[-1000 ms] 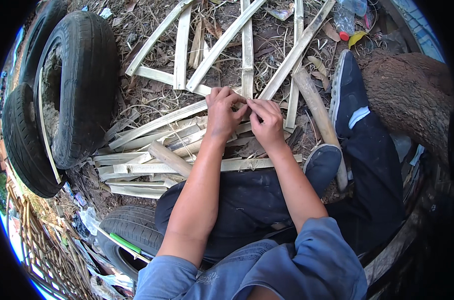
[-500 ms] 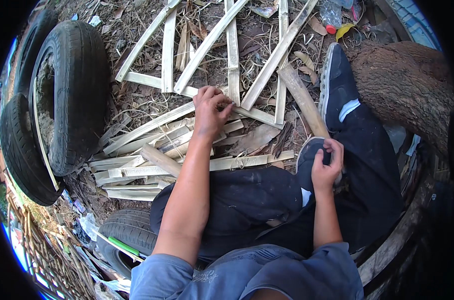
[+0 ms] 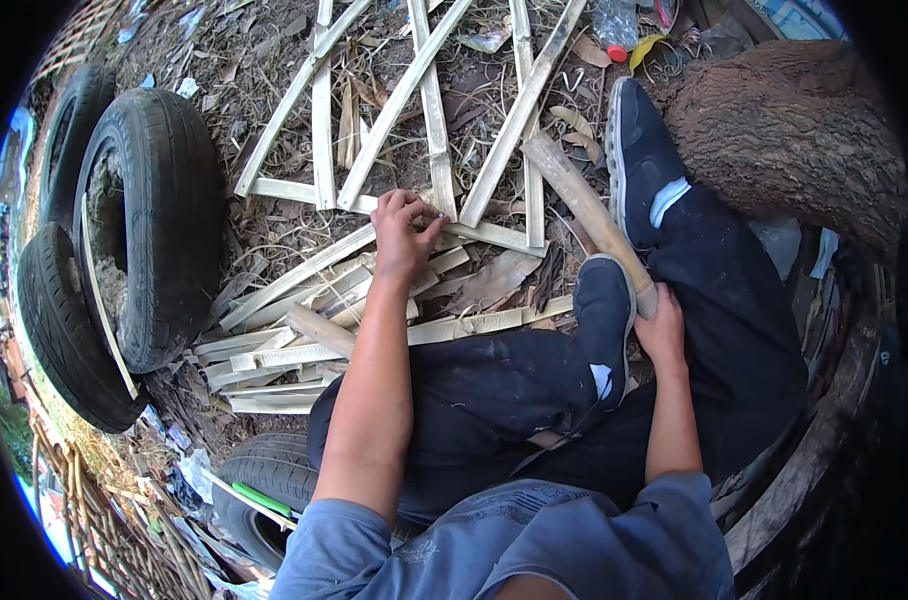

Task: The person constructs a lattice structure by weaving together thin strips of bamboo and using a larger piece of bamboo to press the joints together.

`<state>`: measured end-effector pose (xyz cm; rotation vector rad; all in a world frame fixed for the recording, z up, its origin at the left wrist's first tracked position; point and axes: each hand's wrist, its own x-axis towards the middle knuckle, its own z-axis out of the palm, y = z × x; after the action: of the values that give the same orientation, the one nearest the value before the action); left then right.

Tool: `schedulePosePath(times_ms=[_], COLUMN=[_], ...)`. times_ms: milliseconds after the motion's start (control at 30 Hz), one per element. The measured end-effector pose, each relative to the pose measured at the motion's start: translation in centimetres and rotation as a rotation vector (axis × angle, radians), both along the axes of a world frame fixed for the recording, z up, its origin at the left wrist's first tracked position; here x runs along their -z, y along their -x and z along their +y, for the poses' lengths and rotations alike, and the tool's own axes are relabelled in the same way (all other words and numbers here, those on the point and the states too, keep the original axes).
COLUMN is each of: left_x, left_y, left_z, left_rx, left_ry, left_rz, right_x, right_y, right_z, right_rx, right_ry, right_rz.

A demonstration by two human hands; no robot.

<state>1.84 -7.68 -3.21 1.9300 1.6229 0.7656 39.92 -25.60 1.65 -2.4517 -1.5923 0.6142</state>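
Note:
My left hand [image 3: 406, 238] is closed in a pinch over a flat bamboo strip [image 3: 494, 235] lying crosswise on the ground. Whatever its fingertips hold is too small to name. Slanting bamboo strips [image 3: 402, 95] meet this crosspiece in a zigzag lattice. On the right, my right hand [image 3: 662, 328] is wrapped round the near end of a thick wooden stick [image 3: 589, 205], its fingers partly hidden. The stick lies slanted between my two shoes [image 3: 606, 310].
Split bamboo pieces [image 3: 284, 360] are heaped left of my leg. Old tires [image 3: 169, 230] stand at the left, and another tire [image 3: 274, 470] lies nearer. A thick tree trunk [image 3: 784, 140] fills the upper right, with a plastic bottle [image 3: 614, 25] beyond my foot.
My right hand has gone from hovering open above my shoe to gripping the stick's near end. My left hand keeps its pinch at the crosspiece. The whole view has shifted slightly.

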Motion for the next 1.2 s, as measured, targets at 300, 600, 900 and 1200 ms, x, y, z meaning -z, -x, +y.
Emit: schedulePosePath(times_ms=[300,600,900,1200], left_x=[0.2,0.4,0.8,0.4], left_y=[0.1,0.8,0.7,0.1], left_z=[0.2,0.3,0.1,0.3], left_rx=[0.014,0.021,0.018,0.007], left_ry=[-0.005,0.038,0.035,0.06], left_rz=[-0.001,-0.008,-0.034,-0.112], right_x=[-6.6,-10.1,-9.1,-9.1], right_y=[2.8,10.6,13.0,11.9], right_z=[0.5,0.6,0.1,0.4], right_rx=[0.041,0.099,-0.082,-0.074], right_ry=[-0.276,0.04,0.13,0.041], right_rz=[0.169,0.854,0.631,0.625])
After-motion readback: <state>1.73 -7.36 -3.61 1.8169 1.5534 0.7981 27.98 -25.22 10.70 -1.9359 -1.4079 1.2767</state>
